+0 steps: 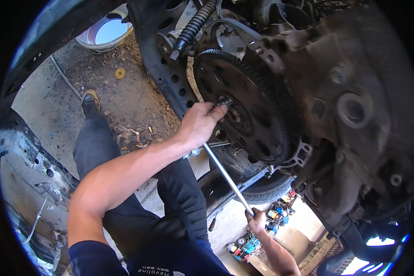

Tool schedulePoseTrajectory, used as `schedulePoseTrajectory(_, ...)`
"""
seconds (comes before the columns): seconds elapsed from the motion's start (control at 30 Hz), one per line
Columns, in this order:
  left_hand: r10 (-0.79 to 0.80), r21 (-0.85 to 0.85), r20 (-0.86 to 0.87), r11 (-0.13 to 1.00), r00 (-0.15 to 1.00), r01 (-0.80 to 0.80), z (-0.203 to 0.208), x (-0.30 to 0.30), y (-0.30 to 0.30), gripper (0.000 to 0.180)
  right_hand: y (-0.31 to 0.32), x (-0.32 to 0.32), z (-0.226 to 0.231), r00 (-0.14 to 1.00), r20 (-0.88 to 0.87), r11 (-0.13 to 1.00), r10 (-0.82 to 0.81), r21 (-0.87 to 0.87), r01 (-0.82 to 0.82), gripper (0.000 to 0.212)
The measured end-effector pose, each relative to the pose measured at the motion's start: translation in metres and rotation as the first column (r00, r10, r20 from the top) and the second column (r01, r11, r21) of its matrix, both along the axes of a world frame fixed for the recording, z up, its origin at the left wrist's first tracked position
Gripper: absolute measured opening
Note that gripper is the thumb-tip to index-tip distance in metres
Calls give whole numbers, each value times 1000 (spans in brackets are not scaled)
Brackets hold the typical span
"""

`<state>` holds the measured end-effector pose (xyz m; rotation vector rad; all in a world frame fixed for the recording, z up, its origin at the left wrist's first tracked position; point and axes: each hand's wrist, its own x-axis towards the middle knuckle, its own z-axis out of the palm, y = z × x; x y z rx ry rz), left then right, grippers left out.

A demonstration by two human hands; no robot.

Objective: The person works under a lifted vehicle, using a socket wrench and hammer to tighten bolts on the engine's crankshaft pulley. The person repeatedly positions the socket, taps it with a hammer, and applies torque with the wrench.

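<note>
Our left hand point(200, 123) has its fingers curled round the hidden top of a long silver bar point(226, 175), right by the middle of a big dark toothed wheel point(244, 103). Our right hand's point(256, 221) fingers squeeze the bar's low end.

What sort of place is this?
Probably a vehicle repair area: a toothed flywheel on an exposed engine, a tire, and a long metal bar in use.

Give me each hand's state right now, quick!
Left hand: closed over the upper end of the metal bar, near the toothed wheel's centre.
Right hand: closed around the bar's lower end.
</note>
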<state>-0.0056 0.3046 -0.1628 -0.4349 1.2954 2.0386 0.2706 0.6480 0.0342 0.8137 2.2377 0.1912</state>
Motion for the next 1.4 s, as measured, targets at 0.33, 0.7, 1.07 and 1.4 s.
schedulePoseTrajectory(0.33, -133, 531, 341, 844, 931, -74, 16, 48, 34, 42, -120, -12, 195, 983, 60, 938, 175, 293, -185, 26)
schedulePoseTrajectory(0.7, -314, 780, 537, 537, 783, -320, 2, 41, 49, 38, -243, -133, 285, 856, 123, 811, 502, 277, -516, 34)
schedulePoseTrajectory(1.07, -58, 527, 312, 841, 948, -122, 15, 44, 60, 40, -11, -18, 126, 987, 134, 986, 91, 127, -109, 34)
schedulePoseTrajectory(1.4, -98, 257, 140, 965, 985, 59, 15, 39, 58, 46, 38, 32, -7, 983, -175, 998, 55, 40, -49, 41)
